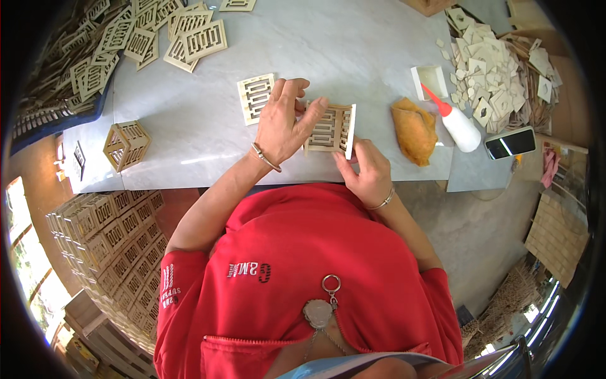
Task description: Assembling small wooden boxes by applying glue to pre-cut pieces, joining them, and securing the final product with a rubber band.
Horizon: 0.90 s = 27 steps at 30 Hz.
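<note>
My right hand [369, 172] grips a partly assembled wooden lattice box [323, 131] by its lower right corner, where a pale flat board [351, 132] closes one side. My left hand [283, 123] is raised at the box's left end, its fingers bent and apart and its thumb over the upper edge. Whether the thumb touches the wood is hard to tell. Just behind that hand, a loose lattice panel [255, 96] lies flat on the table, partly covered by the fingers.
A glue bottle [459, 126] with a red nozzle leans on a small white tray [415, 81]. Nearby are an orange-brown cloth-like piece [413, 131], a phone [510, 143] and heaped thin wood pieces [483, 76]. A finished lattice box [126, 145] and piled panels [203, 39] are left; boxes are stacked below [113, 234].
</note>
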Available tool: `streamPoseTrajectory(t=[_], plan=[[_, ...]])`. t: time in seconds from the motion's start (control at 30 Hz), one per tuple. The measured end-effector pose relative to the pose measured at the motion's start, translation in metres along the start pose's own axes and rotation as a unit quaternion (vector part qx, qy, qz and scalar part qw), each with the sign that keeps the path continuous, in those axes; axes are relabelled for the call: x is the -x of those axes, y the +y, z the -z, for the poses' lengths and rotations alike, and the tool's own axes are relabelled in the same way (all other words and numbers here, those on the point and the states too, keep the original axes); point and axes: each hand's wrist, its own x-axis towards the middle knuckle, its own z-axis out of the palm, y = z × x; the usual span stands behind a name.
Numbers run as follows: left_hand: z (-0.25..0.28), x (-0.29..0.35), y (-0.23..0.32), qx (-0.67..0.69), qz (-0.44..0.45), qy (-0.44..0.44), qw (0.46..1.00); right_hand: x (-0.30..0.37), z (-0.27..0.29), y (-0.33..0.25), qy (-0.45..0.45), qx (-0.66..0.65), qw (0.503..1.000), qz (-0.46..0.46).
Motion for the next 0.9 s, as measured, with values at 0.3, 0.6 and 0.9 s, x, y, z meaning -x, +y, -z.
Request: streamPoseTrajectory(t=[0.3, 0.6, 0.9], plan=[[0.084, -0.009, -0.038, -0.309, -0.194, -0.032, 0.931, 0.011, 0.077, 0.015, -0.051, -0.001, 0.994, -0.098], [0.078, 0.004, 0.002, 0.084, -0.054, -0.025, 0.995, -0.035, 0.062, -0.030, 0.016, -0.266, 0.963, -0.027], [0.036, 0.034, 0.049, 0.316, -0.032, -0.097, 0.943, -0.051, 0.044, -0.042, -0.054, -0.428, 0.902, -0.025]])
